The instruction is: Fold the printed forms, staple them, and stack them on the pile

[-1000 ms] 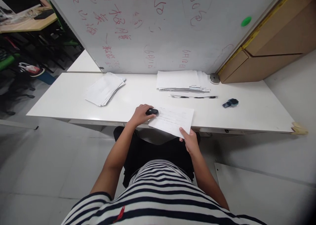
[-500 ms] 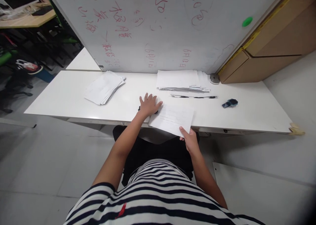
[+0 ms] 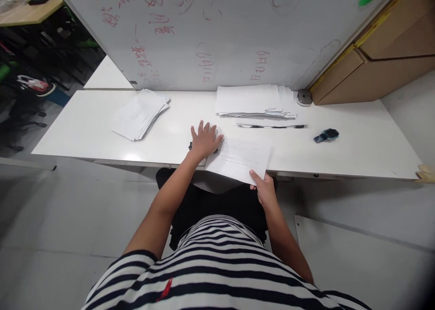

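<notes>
My left hand [image 3: 204, 141] lies palm down on a small dark object [image 3: 190, 146] at the desk's front. Its fingers are spread, and they hide most of that object; only dark ends show on either side. To the right, a white sheet of paper [image 3: 241, 157] with faint lines of writing reaches over the desk edge, its left side close to the dark object. My right hand [image 3: 265, 191] pinches the paper's near right corner, thumb on top. Whether there is more than one sheet, I cannot tell.
On the white desk [image 3: 84, 128] lie a fanned paper stack [image 3: 139, 115] at left and a larger stack [image 3: 248, 100] at the back. A thin black-and-white strip [image 3: 272, 126], a dark wristwatch-like object [image 3: 326, 135] and cardboard boxes [image 3: 370, 74] are rightward. A whiteboard [image 3: 231, 42] stands behind.
The camera view has shifted slightly, so the whiteboard and desk items sit higher in the picture. Both hands keep nearly the same place and grip on the desk and paper.
</notes>
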### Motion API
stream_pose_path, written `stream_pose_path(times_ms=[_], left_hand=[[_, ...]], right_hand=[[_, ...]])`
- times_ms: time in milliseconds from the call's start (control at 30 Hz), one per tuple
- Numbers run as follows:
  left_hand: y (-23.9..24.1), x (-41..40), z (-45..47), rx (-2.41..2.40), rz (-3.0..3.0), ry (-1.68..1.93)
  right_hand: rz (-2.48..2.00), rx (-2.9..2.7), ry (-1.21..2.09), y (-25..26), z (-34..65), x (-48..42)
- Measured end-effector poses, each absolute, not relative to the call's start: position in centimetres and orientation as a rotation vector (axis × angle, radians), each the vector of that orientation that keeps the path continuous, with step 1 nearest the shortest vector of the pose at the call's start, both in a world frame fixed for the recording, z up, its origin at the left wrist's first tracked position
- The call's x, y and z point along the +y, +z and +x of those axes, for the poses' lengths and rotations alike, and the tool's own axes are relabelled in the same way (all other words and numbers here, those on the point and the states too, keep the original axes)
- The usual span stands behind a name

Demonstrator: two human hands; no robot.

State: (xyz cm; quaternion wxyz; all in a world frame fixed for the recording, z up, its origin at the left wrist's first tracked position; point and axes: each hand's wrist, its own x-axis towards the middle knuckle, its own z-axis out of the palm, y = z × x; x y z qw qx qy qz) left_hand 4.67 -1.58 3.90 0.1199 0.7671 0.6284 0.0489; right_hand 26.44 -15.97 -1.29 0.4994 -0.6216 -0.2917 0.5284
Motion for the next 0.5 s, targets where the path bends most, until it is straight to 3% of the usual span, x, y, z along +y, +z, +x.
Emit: stream_pose_path(times_ms=[500], left_hand=[[3.9, -1.1, 4.2, 1.734, 2.204, 0.124]], right_hand=[[-1.492, -0.683, 1.306, -1.6, 26.1, -16.1]])
